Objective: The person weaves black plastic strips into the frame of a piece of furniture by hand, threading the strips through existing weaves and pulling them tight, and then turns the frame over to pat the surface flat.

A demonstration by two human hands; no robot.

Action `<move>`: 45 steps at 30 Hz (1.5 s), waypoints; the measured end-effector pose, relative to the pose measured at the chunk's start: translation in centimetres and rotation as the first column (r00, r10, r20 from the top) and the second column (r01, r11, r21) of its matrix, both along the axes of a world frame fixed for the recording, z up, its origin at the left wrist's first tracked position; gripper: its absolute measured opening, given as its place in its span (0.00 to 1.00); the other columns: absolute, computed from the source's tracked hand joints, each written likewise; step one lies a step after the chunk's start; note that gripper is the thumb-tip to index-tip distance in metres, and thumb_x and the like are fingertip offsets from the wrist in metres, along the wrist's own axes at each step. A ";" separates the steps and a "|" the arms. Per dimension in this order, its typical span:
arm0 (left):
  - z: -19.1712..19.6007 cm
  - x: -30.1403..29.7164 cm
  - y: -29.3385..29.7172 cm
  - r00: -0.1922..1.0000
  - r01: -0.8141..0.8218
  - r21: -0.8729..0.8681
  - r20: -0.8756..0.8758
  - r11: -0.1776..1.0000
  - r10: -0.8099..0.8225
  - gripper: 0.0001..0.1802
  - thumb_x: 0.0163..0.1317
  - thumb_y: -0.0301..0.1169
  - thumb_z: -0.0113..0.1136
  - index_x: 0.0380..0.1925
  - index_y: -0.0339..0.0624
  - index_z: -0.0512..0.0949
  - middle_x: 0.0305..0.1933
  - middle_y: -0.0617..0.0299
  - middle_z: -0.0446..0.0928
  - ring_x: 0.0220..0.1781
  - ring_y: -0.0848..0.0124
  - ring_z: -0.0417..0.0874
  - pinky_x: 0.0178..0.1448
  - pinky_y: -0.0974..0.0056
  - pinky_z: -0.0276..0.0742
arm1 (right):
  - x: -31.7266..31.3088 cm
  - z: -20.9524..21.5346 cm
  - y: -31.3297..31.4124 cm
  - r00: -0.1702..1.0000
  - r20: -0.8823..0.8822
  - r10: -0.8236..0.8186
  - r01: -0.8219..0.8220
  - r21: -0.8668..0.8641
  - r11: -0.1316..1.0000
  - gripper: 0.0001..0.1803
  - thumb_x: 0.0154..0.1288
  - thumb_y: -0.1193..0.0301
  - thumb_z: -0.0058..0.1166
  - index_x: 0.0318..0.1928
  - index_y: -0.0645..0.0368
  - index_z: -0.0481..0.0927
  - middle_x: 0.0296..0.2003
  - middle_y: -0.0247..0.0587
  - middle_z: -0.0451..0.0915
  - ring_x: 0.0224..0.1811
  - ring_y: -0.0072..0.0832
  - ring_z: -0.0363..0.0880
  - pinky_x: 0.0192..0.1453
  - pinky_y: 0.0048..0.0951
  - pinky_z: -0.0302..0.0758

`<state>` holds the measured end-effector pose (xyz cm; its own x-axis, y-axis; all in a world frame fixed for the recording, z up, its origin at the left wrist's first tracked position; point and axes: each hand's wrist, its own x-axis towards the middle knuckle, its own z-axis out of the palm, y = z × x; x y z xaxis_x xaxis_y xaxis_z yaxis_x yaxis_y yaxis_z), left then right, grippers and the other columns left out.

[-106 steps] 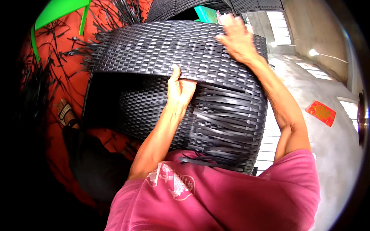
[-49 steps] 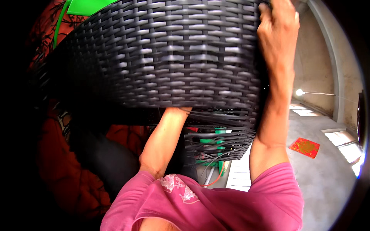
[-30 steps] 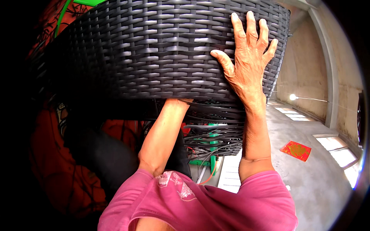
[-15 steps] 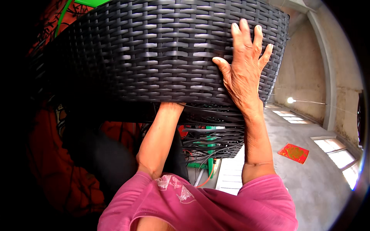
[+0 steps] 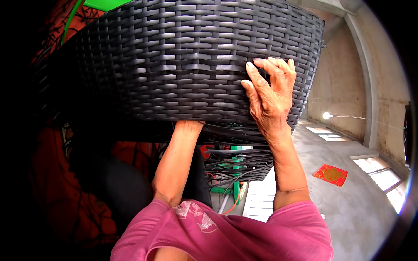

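Note:
A large curved piece of black wicker weaving (image 5: 187, 61) fills the upper middle, woven from flat, shiny plastic strips. My right hand (image 5: 273, 91) rests against its outer face near the right side. Its fingers are bent and the thumb stands apart, with nothing seen held in it. My left hand (image 5: 189, 125) reaches in under the lower edge of the weave; only its wrist end shows, and the fingers are hidden behind the wicker. Loose black strips (image 5: 239, 163) hang in a bundle below that edge, between my forearms.
Green frame parts (image 5: 237, 165) and an orange cord (image 5: 233, 206) show beneath the strips. Orange-red cloth (image 5: 65, 191) lies at the left, near my dark trousers. A red and gold paper (image 5: 331, 175) is on the grey surface at the right. A bright green object (image 5: 106, 4) stands at upper left.
My right hand has slid down the weave, and its fingers, spread out before, are now bent. The left arm has shifted only slightly.

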<state>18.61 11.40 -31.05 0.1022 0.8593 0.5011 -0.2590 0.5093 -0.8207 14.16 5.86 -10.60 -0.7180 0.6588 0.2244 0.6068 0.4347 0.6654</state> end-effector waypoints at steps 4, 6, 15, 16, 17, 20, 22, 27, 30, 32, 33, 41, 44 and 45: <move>-0.1 -0.2 -0.1 1.000 -0.003 -0.005 0.003 1.000 0.003 0.27 0.71 0.42 0.40 0.64 0.38 0.60 0.68 0.52 0.61 0.69 0.55 0.62 0.73 0.49 0.57 | -0.3 0.0 0.2 0.999 0.032 -0.026 0.026 0.009 1.000 0.19 0.48 0.71 0.67 0.44 0.57 0.81 0.42 0.38 0.76 0.50 0.39 0.70 0.63 0.58 0.56; -0.1 -0.4 -0.1 1.000 -0.003 -0.011 0.001 1.000 0.003 0.27 0.71 0.42 0.40 0.64 0.38 0.59 0.68 0.52 0.61 0.69 0.55 0.62 0.73 0.49 0.57 | -0.6 0.2 0.2 0.998 0.055 -0.020 0.019 0.021 1.000 0.19 0.47 0.71 0.67 0.42 0.57 0.81 0.40 0.36 0.77 0.49 0.38 0.70 0.63 0.57 0.57; -0.2 -0.6 0.0 1.000 -0.016 -0.013 0.002 1.000 0.016 0.27 0.71 0.43 0.40 0.64 0.38 0.59 0.68 0.52 0.61 0.69 0.55 0.62 0.73 0.49 0.57 | -1.5 0.6 1.1 0.999 0.040 -0.006 0.007 -0.030 1.000 0.13 0.44 0.77 0.64 0.34 0.56 0.79 0.31 0.33 0.75 0.43 0.34 0.72 0.60 0.47 0.60; -0.2 -0.5 -0.1 1.000 -0.014 -0.013 0.003 1.000 0.014 0.27 0.71 0.43 0.40 0.64 0.38 0.59 0.68 0.52 0.61 0.69 0.55 0.62 0.73 0.49 0.57 | -1.3 0.5 1.2 1.000 0.030 0.000 0.001 -0.039 0.999 0.13 0.44 0.78 0.63 0.34 0.57 0.79 0.31 0.33 0.75 0.43 0.34 0.72 0.60 0.47 0.60; -0.2 -0.4 -0.1 1.000 -0.011 -0.012 -0.001 1.000 0.011 0.27 0.71 0.43 0.40 0.64 0.39 0.59 0.68 0.52 0.61 0.69 0.55 0.62 0.73 0.49 0.56 | -1.1 0.5 1.3 1.000 0.019 0.005 -0.004 -0.048 0.999 0.13 0.45 0.79 0.62 0.34 0.57 0.78 0.31 0.33 0.75 0.43 0.34 0.73 0.60 0.46 0.61; -0.3 -0.9 0.2 1.000 -0.020 -0.022 0.018 1.000 0.020 0.28 0.71 0.43 0.40 0.64 0.39 0.59 0.68 0.52 0.60 0.69 0.55 0.62 0.73 0.49 0.56 | -1.3 1.0 2.3 0.999 -0.043 0.017 -0.021 -0.097 0.995 0.14 0.45 0.82 0.61 0.35 0.56 0.78 0.29 0.33 0.76 0.41 0.34 0.74 0.58 0.44 0.63; -0.3 -0.9 0.3 0.999 -0.025 -0.020 0.023 1.000 0.025 0.28 0.71 0.43 0.40 0.64 0.39 0.59 0.68 0.52 0.60 0.69 0.55 0.62 0.73 0.49 0.56 | -1.4 0.8 2.6 0.998 -0.065 0.023 -0.028 -0.088 0.996 0.13 0.44 0.81 0.62 0.33 0.56 0.78 0.28 0.33 0.75 0.39 0.34 0.73 0.53 0.41 0.64; -0.2 -0.8 0.3 0.999 -0.027 -0.018 0.026 0.999 0.028 0.28 0.71 0.43 0.40 0.65 0.39 0.59 0.69 0.52 0.60 0.69 0.55 0.62 0.73 0.49 0.56 | -1.4 0.7 3.2 0.994 -0.104 0.019 -0.026 -0.075 0.997 0.11 0.41 0.79 0.66 0.28 0.55 0.78 0.23 0.32 0.71 0.32 0.32 0.69 0.44 0.38 0.63; -0.1 -0.8 0.2 0.999 -0.036 -0.014 0.022 0.999 0.036 0.28 0.71 0.43 0.39 0.65 0.39 0.58 0.69 0.52 0.60 0.69 0.55 0.62 0.73 0.49 0.56 | -1.8 1.0 3.4 0.993 -0.070 -0.093 0.087 -0.085 0.993 0.09 0.43 0.74 0.65 0.25 0.53 0.77 0.23 0.29 0.69 0.33 0.30 0.67 0.45 0.35 0.59; -0.2 -0.9 0.3 0.999 -0.043 -0.019 0.017 0.999 0.043 0.28 0.71 0.43 0.39 0.65 0.39 0.58 0.69 0.52 0.60 0.69 0.55 0.62 0.73 0.49 0.56 | -3.0 1.3 3.5 0.985 0.019 -0.174 0.175 -0.060 0.983 0.08 0.45 0.71 0.64 0.25 0.50 0.76 0.23 0.28 0.69 0.34 0.28 0.67 0.46 0.34 0.57; -0.1 -0.9 0.3 0.999 -0.043 -0.019 0.019 0.999 0.044 0.28 0.71 0.43 0.39 0.65 0.39 0.58 0.69 0.52 0.60 0.69 0.55 0.62 0.73 0.49 0.56 | -3.4 1.4 3.6 0.983 0.028 -0.179 0.180 -0.066 0.981 0.08 0.45 0.72 0.64 0.25 0.50 0.76 0.24 0.28 0.69 0.34 0.28 0.67 0.46 0.34 0.57; 0.3 -1.4 0.6 0.996 -0.076 -0.027 0.038 0.997 0.077 0.28 0.71 0.44 0.39 0.65 0.39 0.58 0.69 0.52 0.60 0.69 0.55 0.62 0.74 0.49 0.56 | -2.8 0.9 4.7 0.986 0.125 -0.107 0.107 0.012 0.994 0.08 0.47 0.74 0.62 0.28 0.50 0.78 0.25 0.27 0.70 0.34 0.28 0.68 0.47 0.35 0.56; 0.5 -1.3 0.7 0.996 -0.083 -0.032 0.041 0.996 0.084 0.28 0.71 0.44 0.39 0.65 0.39 0.58 0.69 0.52 0.60 0.69 0.55 0.62 0.74 0.49 0.56 | -2.0 0.6 5.4 0.998 0.067 0.009 -0.008 -0.016 1.000 0.10 0.48 0.74 0.63 0.33 0.48 0.81 0.29 0.25 0.73 0.38 0.26 0.70 0.49 0.35 0.56; 0.5 -1.4 0.7 0.995 -0.089 -0.033 0.044 0.996 0.090 0.28 0.71 0.44 0.39 0.65 0.39 0.58 0.69 0.52 0.60 0.69 0.55 0.62 0.74 0.49 0.56 | -1.9 0.6 5.6 0.997 0.036 0.064 -0.063 -0.029 0.998 0.11 0.49 0.74 0.63 0.35 0.48 0.82 0.31 0.24 0.74 0.40 0.26 0.71 0.50 0.36 0.56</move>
